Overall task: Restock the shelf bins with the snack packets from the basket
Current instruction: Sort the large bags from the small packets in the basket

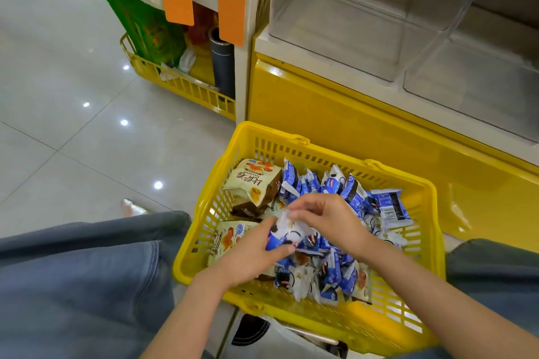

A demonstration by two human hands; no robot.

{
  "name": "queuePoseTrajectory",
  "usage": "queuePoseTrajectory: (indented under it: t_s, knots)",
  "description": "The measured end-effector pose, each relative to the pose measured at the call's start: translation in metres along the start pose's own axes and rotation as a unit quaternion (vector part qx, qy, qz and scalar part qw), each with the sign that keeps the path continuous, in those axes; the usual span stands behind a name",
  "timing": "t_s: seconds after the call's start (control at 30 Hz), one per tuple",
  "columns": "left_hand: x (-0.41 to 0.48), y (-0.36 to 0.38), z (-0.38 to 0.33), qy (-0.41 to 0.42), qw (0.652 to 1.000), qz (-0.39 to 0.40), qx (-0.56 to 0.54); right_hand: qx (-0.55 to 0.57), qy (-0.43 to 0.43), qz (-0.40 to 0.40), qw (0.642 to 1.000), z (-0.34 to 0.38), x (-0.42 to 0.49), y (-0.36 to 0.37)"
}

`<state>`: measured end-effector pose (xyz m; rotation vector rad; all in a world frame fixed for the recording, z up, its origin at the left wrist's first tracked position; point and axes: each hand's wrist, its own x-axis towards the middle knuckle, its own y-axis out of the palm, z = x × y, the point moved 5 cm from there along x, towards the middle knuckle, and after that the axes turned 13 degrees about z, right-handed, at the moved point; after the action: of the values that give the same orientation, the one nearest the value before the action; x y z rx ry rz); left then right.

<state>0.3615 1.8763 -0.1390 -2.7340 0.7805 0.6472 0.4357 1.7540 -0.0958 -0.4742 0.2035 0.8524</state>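
Yellow basket (264,151), packed with blue-and-white snack packets (350,192). Grips one packet (287,232) with left hand (250,253), pinches its top edge with right hand (329,221). Clear shelf bins (364,9) above, right.

Pale tiled floor (73,140), yellow shelf base (335,125) standing on it, clear bins (364,9) on its white ledge (262,41)
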Motion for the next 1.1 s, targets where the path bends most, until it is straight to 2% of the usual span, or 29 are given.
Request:
queuePoseTrajectory:
  t_s: [0.1, 0.27, 0.37, 0.5, 0.57, 0.67, 0.77, 0.87, 0.93, 1.03, 1.1]
  knots:
    - [-0.004, -0.018, 0.004, -0.007, 0.996, -0.084, -0.042, 0.020, 0.055, -0.058, 0.997, -0.032, 0.012, -0.001]
    - [-0.013, -0.038, 0.005, 0.012, 0.971, -0.188, -0.149, -0.107, 0.176, 0.030, 0.978, -0.096, 0.021, 0.033]
    - [-0.014, -0.040, 0.009, 0.006, 0.958, -0.206, -0.199, -0.107, 0.200, 0.040, 0.973, -0.116, 0.024, 0.051]
    - [-0.013, -0.041, 0.015, -0.005, 0.943, -0.221, -0.249, -0.251, 0.209, 0.033, 0.945, -0.124, 0.024, 0.051]
    - [-0.010, -0.039, 0.019, -0.023, 0.939, -0.222, -0.262, -0.272, 0.208, 0.002, 0.939, -0.119, 0.021, 0.045]
    - [-0.004, -0.032, 0.028, -0.071, 0.937, -0.195, -0.281, -0.265, 0.173, -0.053, 0.947, -0.101, 0.013, 0.035]
    - [-0.001, -0.018, 0.032, -0.120, 0.945, -0.131, -0.275, -0.191, 0.119, -0.141, 0.964, -0.077, -0.002, 0.019]
    - [0.004, -0.001, 0.032, -0.164, 0.946, -0.077, -0.271, -0.146, 0.038, -0.217, 0.965, -0.049, -0.019, 0.010]
    - [0.006, 0.009, 0.026, -0.161, 0.932, -0.062, -0.318, -0.165, -0.012, -0.210, 0.964, -0.031, -0.027, 0.014]
    - [0.014, 0.015, 0.019, -0.083, 0.908, -0.040, -0.408, -0.249, -0.067, -0.143, 0.956, -0.007, -0.029, 0.034]
    - [0.013, 0.012, 0.014, -0.036, 0.908, -0.040, -0.416, -0.304, -0.113, -0.112, 0.939, 0.005, -0.031, 0.048]
